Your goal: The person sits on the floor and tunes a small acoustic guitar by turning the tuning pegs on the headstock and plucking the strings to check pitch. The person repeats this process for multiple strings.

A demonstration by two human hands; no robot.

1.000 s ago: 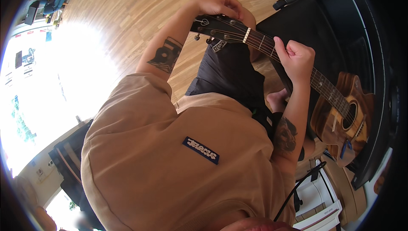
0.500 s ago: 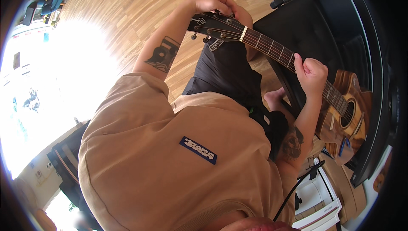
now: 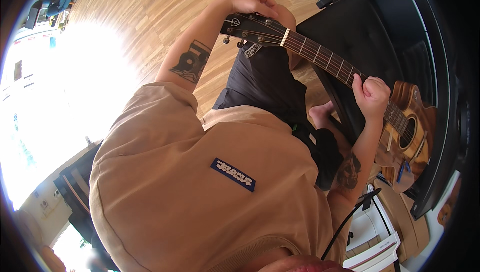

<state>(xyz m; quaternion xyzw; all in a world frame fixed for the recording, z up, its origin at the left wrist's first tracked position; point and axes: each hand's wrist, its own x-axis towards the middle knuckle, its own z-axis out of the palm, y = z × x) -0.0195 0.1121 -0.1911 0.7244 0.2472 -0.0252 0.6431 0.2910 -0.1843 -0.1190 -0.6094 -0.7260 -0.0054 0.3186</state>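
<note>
I see the guitar (image 3: 396, 118) slanting across the left edge of the black seat (image 3: 345, 29). My hands are well apart: right hand (image 3: 371, 94) curled closed at the neck (image 3: 325, 60), left hand (image 3: 252, 3) behind the headstock (image 3: 239, 25), its grip hidden from me.

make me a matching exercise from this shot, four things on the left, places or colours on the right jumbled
1 left hand
2 right hand
3 shirt
4 guitar body

a tan
b over the guitar neck
c around a round sound hole
d at the headstock

Pairs: 1-d, 2-b, 3-a, 4-c
</note>
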